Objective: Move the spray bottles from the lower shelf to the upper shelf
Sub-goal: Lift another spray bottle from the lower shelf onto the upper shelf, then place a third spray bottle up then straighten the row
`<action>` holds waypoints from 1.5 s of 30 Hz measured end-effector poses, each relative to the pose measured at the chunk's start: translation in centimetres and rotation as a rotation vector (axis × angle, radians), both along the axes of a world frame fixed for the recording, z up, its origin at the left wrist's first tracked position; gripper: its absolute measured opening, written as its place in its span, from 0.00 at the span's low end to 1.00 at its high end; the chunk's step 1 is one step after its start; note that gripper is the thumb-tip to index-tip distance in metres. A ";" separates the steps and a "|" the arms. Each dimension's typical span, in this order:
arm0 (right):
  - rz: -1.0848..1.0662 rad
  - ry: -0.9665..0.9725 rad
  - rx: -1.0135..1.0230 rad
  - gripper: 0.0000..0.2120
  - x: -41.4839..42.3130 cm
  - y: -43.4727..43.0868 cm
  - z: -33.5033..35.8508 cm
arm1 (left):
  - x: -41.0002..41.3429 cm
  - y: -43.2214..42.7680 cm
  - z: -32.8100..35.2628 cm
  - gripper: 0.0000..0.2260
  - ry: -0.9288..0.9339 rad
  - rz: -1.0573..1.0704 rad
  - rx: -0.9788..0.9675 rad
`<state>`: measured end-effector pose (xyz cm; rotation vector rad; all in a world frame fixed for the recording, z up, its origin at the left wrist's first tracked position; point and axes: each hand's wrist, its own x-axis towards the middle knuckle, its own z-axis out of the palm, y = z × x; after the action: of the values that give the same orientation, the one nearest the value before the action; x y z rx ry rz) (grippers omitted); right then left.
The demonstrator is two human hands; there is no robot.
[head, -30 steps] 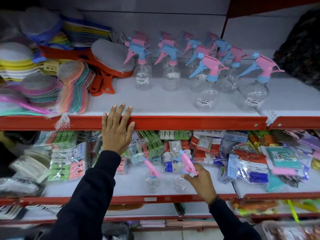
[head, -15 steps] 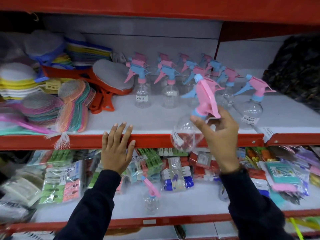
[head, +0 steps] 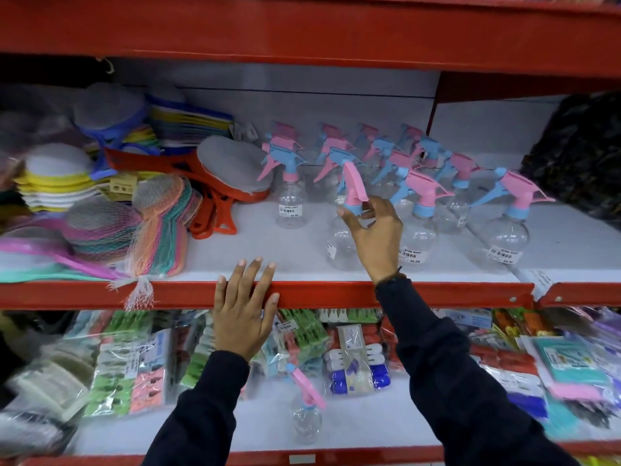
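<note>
**Clear bottle down among its neighbours, one left below**

Clear plastic with a pink head, the bottle (head: 342, 240) stands on the upper shelf (head: 235, 250), its base apparently on the white surface. The right hand (head: 376, 237) pinches its blue collar with thumb and forefinger, other fingers spread. At its 3 o'clock a second bottle (head: 418, 240) stands just beside the hand; at 12 o'clock the row (head: 369, 153) crowds close.

Risks, as I judge them: these empties look light and top-heavy, so a finger catching the trigger on withdrawal could tip this one, or the wrist could knock the neighbour and topple others.

The left hand (head: 243, 314) lies flat and open on the red edge, gripping nothing. The last bottle (head: 306, 418) waits on the lower shelf (head: 386, 422) at 6 o'clock.
</note>
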<state>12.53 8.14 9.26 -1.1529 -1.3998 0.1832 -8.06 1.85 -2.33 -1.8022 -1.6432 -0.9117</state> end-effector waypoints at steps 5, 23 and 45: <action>-0.039 0.014 -0.009 0.16 0.0 0.2 0.0 | 0.0 0.1 -0.1 0.20 0.001 -0.001 0.003; 0.053 0.097 0.021 0.11 -0.7 -9.1 -3.5 | -0.8 -0.4 0.4 0.21 0.029 0.023 -0.029; 0.278 -0.084 -0.686 0.12 -2.9 -14.0 -23.1 | -7.1 -0.7 0.1 0.20 0.049 -0.012 -0.004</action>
<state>9.63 -5.90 -13.80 -1.5195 -1.6230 0.8736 -15.17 1.14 -2.25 -1.8252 -1.6063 -0.8628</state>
